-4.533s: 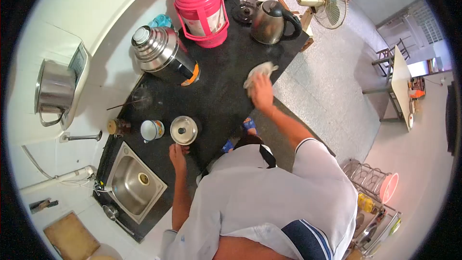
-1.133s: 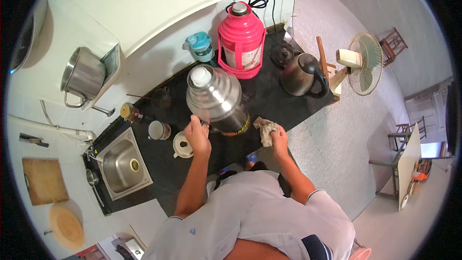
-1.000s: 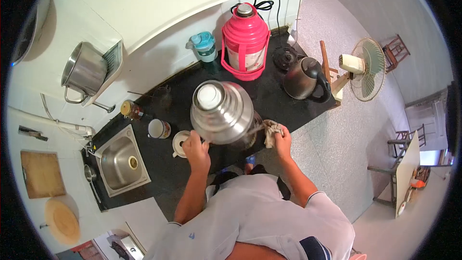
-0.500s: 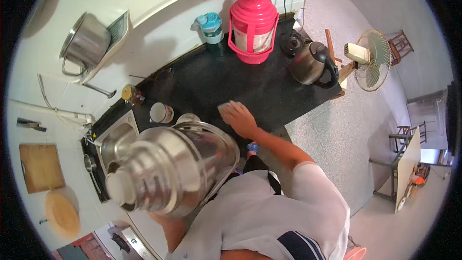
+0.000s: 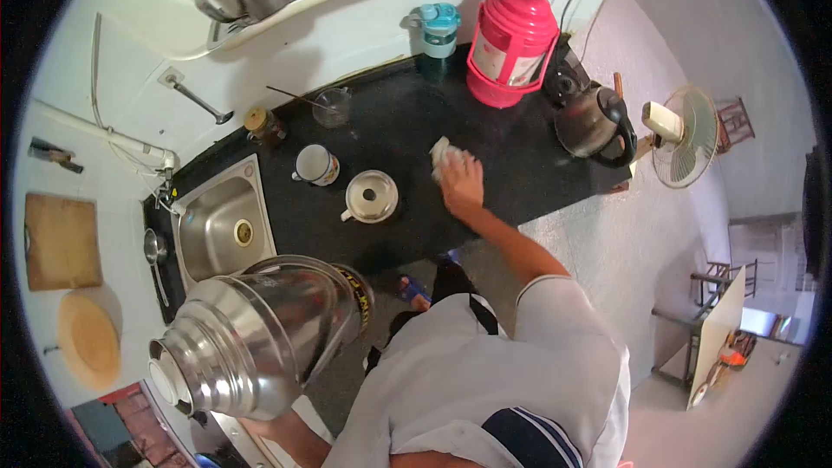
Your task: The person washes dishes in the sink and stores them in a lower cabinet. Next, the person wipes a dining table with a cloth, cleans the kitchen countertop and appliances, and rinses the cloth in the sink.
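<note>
My left hand (image 5: 282, 426) is at the lower left, holding a large shiny metal thermos flask (image 5: 251, 338). The flask is tilted with its pale cap toward the lower left, and its bulk hides most of my fingers. On the black countertop, my right hand (image 5: 462, 182) is closed over a whitish cloth (image 5: 440, 156) pressed against the surface. To the left of that hand are a metal-looking cup with a lid (image 5: 371, 197) and a white enamel mug (image 5: 316, 165) with a coloured pattern.
A steel sink (image 5: 227, 217) lies at the left. Along the back stand a jar (image 5: 264, 126), a glass cup (image 5: 332, 107) with a thin stick, a blue-lidded bottle (image 5: 439, 30) and a pink thermos (image 5: 513, 43). A kettle (image 5: 594, 126) sits near the right edge, a fan (image 5: 689, 134) beyond.
The metal thermos has moved left and down, away from the counter, uncovering the lidded cup and sink. My right hand is still on the cloth, and the whole view has shifted.
</note>
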### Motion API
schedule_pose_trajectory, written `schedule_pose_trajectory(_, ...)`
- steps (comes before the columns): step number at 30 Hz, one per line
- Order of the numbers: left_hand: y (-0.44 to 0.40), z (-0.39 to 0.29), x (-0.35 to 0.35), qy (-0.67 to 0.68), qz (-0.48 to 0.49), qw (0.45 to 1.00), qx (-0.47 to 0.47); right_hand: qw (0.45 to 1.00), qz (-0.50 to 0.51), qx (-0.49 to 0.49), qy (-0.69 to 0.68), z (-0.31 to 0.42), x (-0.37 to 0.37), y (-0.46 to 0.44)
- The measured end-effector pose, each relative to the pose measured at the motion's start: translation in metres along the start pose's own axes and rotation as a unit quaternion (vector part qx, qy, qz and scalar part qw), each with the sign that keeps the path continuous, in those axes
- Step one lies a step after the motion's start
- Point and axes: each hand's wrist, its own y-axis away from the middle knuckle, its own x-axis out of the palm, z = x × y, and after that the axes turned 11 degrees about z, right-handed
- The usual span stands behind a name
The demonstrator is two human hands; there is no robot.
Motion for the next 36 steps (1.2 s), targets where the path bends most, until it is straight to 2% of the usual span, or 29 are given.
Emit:
schedule_pose_trajectory(2,0.005,-0.001,0.0,-0.044,0.031,0.998,0.034,0.998,0.036,-0.033,-0.032,0.023,-0.01,-0.002)
schedule_pose_trajectory(3,0.003,-0.011,0.009,-0.078,-0.074,0.993,-0.045,0.994,0.071,-0.054,-0.067,0.032,-0.01,-0.015)
schedule_pose_trajectory(5,-0.008,-0.041,0.052,0.123,-0.25,0.954,-0.109,0.99,0.061,-0.096,-0.087,0.037,0.009,-0.049)
schedule_pose_trajectory(6,-0.008,-0.039,0.055,0.13,-0.268,0.948,-0.115,0.983,0.061,-0.137,-0.104,0.038,0.017,-0.067)
schedule_pose_trajectory(7,-0.006,-0.038,0.051,0.12,-0.269,0.949,-0.116,0.981,0.028,-0.152,-0.116,0.04,0.025,-0.087)
schedule_pose_trajectory(12,0.001,-0.03,0.032,0.092,-0.273,0.949,-0.126,0.985,0.03,-0.144,-0.089,0.04,0.069,-0.189)
schedule_pose_trajectory(16,-0.001,-0.038,0.048,0.079,-0.281,0.95,-0.107,0.992,0.075,-0.064,-0.075,0.023,0.075,-0.235)
schedule_pose_trajectory(18,-0.001,-0.044,0.052,0.033,-0.237,0.958,-0.159,0.994,0.094,0.003,-0.058,0.016,0.07,-0.231)
schedule_pose_trajectory(19,-0.002,-0.039,0.045,0.033,-0.233,0.959,-0.16,0.996,0.05,0.03,-0.074,0.013,0.071,-0.221)
schedule_pose_trajectory(21,-0.005,-0.017,0.017,0.063,-0.218,0.963,-0.146,0.996,0.027,0.054,-0.061,0.003,0.068,-0.198)
schedule_pose_trajectory(23,-0.019,-0.027,0.048,0.076,-0.233,0.964,-0.107,0.996,0.005,0.083,-0.044,-0.006,0.057,-0.169)
schedule_pose_trajectory(26,-0.032,-0.017,0.046,0.09,-0.219,0.964,-0.122,0.989,-0.05,0.137,0.002,-0.012,0.034,-0.121)
schedule_pose_trajectory(29,-0.04,-0.004,0.029,0.108,-0.2,0.965,-0.129,0.98,-0.011,0.197,-0.004,0.001,0.015,-0.08)
schedule_pose_trajectory(34,-0.064,0.008,0.011,0.117,-0.179,0.967,-0.136,0.985,0.026,0.169,-0.011,0.056,0.014,-0.046)
schedule_pose_trajectory(36,-0.072,0.013,0.007,0.119,-0.174,0.968,-0.136,0.993,0.066,0.086,-0.056,0.073,0.019,-0.054)
